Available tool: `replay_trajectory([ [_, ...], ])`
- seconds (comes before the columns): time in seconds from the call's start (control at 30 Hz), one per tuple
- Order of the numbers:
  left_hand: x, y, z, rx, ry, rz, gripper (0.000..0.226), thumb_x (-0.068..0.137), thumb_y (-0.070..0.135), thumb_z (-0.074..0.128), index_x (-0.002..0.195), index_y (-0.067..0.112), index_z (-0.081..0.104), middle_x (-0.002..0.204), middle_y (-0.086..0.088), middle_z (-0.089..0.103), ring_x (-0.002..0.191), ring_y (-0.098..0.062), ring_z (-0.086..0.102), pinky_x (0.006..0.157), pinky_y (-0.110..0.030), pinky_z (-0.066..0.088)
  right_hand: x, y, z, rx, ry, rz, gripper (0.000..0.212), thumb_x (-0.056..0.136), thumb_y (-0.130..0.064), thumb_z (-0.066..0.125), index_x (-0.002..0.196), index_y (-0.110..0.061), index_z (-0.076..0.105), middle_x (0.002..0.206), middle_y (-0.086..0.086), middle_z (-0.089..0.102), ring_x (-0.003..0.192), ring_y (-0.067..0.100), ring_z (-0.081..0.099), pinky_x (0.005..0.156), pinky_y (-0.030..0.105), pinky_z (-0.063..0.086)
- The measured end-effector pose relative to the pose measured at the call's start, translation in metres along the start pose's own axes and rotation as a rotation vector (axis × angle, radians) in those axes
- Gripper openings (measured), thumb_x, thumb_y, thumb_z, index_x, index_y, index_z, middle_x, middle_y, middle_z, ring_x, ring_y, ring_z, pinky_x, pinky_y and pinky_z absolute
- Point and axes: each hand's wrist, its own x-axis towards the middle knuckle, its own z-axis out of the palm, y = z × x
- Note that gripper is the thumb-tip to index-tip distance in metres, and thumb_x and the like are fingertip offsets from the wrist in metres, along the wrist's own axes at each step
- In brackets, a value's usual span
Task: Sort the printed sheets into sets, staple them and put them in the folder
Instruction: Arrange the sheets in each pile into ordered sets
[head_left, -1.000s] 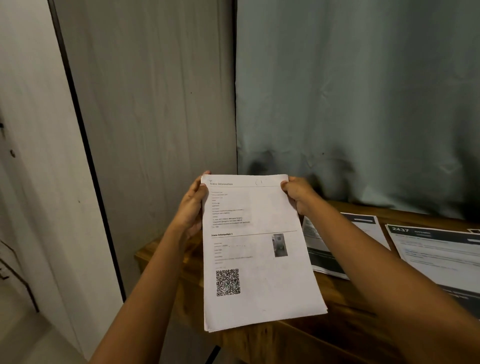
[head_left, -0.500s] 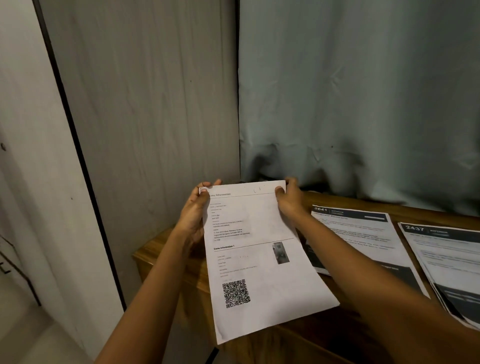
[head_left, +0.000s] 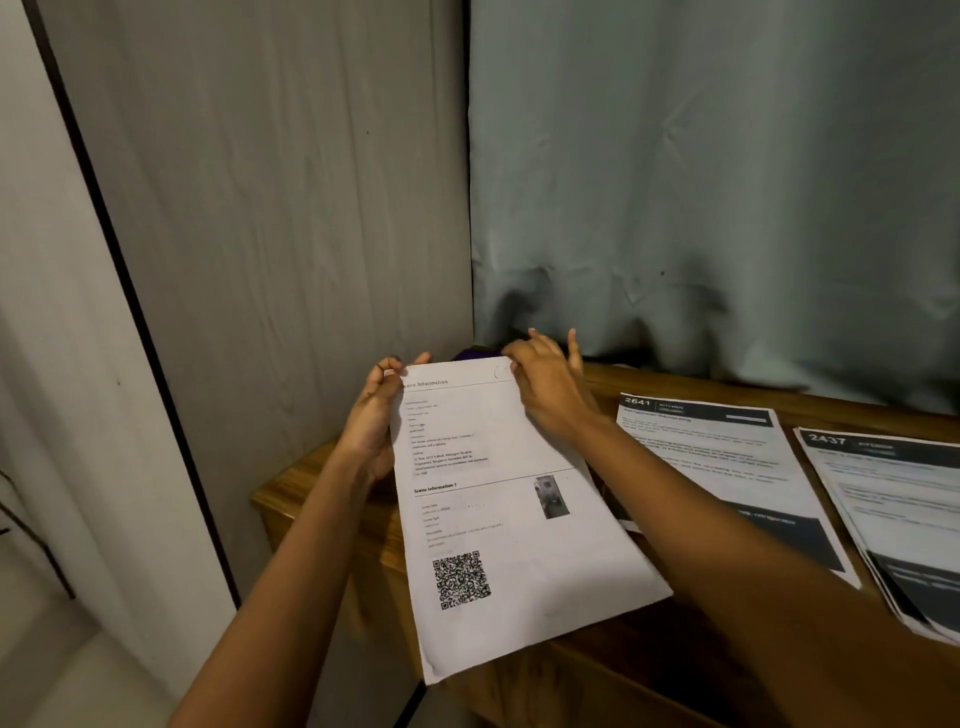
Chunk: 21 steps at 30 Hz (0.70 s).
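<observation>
Two hands meet at the top of the printed sheets (head_left: 498, 525) you are holding low in the middle of the frame. Your left hand (head_left: 371, 418) grips the upper left edge, with the thumb curled over the front by the corner and the fingers hidden behind the paper. Your right hand (head_left: 550, 389) lies over the upper right corner with its back toward you. Two of its fingers (head_left: 571, 340) stick up clear of the paper, and you cannot tell whether the rest pinch the corner or only touch it.

On the top page you can read the heading "Scene Information", then a small photo, and a QR code lower down. The sheets slant over the left end of the wooden table (head_left: 311, 501), and their lowest corner hangs past its front edge. Whether they touch the wood is not clear.

To the right of the frame, a sheet headed 2641 (head_left: 727, 467) lies flat on the table under your right forearm. Just beside it, at the frame's right edge, is a pile headed 2437 (head_left: 893, 509).

A grey-green curtain (head_left: 727, 182) hangs behind the table, and a grey wood-grain panel (head_left: 285, 208) fills the upper left. Something dark purple (head_left: 475, 354) peeks out above the top edge of the sheets, too hidden to tell what it is.
</observation>
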Motion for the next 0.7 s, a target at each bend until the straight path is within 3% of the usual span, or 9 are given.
replay_trajectory([
  [0.1, 0.001, 0.001, -0.001, -0.012, -0.001, -0.019, 0.017, 0.099, 0.016, 0.046, 0.083, 0.018, 0.045, 0.121, -0.003, 0.067, 0.094, -0.023, 0.07, 0.062, -0.033, 0.06, 0.004, 0.021, -0.006, 0.101, 0.047, 0.167, 0.026, 0.1, -0.014, 0.042, 0.114, -0.015, 0.064, 0.125, 0.007, 0.061, 0.132, 0.024, 0.042, 0.116, 0.046, 0.013],
  [0.17, 0.0, 0.001, -0.001, -0.02, -0.005, -0.041, 0.016, 0.099, 0.018, 0.047, 0.082, 0.017, 0.045, 0.12, -0.003, 0.068, 0.093, -0.023, 0.07, 0.061, -0.033, 0.059, 0.004, 0.028, -0.013, 0.275, 0.058, 0.292, 0.022, 0.098, -0.015, 0.048, 0.107, -0.011, 0.068, 0.114, 0.009, 0.066, 0.112, 0.026, 0.057, 0.097, 0.033, 0.04],
  [0.23, 0.0, 0.001, -0.001, -0.021, -0.012, -0.058, 0.016, 0.098, 0.02, 0.047, 0.083, 0.017, 0.044, 0.121, -0.003, 0.067, 0.094, -0.023, 0.07, 0.061, -0.031, 0.059, 0.005, 0.03, -0.018, 0.469, 0.049, 0.449, 0.019, 0.095, -0.017, 0.055, 0.103, -0.008, 0.069, 0.107, 0.01, 0.068, 0.095, 0.02, 0.06, 0.078, 0.024, 0.042],
  [0.37, 0.002, 0.001, 0.001, -0.035, -0.01, -0.078, 0.012, 0.096, 0.02, 0.051, 0.086, 0.017, 0.045, 0.123, -0.004, 0.066, 0.096, -0.023, 0.068, 0.062, -0.031, 0.06, 0.003, 0.028, -0.024, 0.896, -0.015, 0.732, 0.01, 0.094, -0.012, 0.057, 0.1, -0.01, 0.065, 0.098, 0.008, 0.067, 0.078, 0.015, 0.061, 0.061, 0.024, 0.049],
  [0.5, 0.005, 0.002, 0.004, 0.006, 0.019, -0.07, 0.013, 0.096, 0.02, 0.052, 0.084, 0.017, 0.048, 0.122, -0.002, 0.067, 0.096, -0.024, 0.068, 0.065, -0.035, 0.059, 0.0, 0.028, -0.027, 1.038, 0.03, 0.831, 0.016, 0.094, -0.013, 0.058, 0.107, -0.008, 0.067, 0.092, 0.005, 0.07, 0.074, 0.015, 0.067, 0.061, 0.026, 0.055],
  [0.6, 0.005, 0.003, 0.008, 0.011, 0.055, -0.076, 0.013, 0.096, 0.018, 0.053, 0.083, 0.016, 0.049, 0.117, -0.001, 0.069, 0.088, -0.021, 0.07, 0.063, -0.034, 0.059, 0.001, 0.027, -0.028, 1.056, 0.065, 0.846, 0.016, 0.095, -0.013, 0.056, 0.106, -0.008, 0.066, 0.087, 0.003, 0.069, 0.073, 0.015, 0.067, 0.055, 0.023, 0.055],
  [0.7, 0.006, 0.004, 0.01, 0.008, 0.068, -0.082, 0.016, 0.098, 0.018, 0.051, 0.082, 0.017, 0.049, 0.116, 0.0, 0.07, 0.085, -0.019, 0.071, 0.061, -0.033, 0.058, 0.001, 0.027, -0.029, 1.042, 0.066, 0.843, 0.016, 0.097, -0.014, 0.053, 0.105, -0.007, 0.065, 0.085, 0.002, 0.068, 0.074, 0.015, 0.067, 0.06, 0.024, 0.056],
])
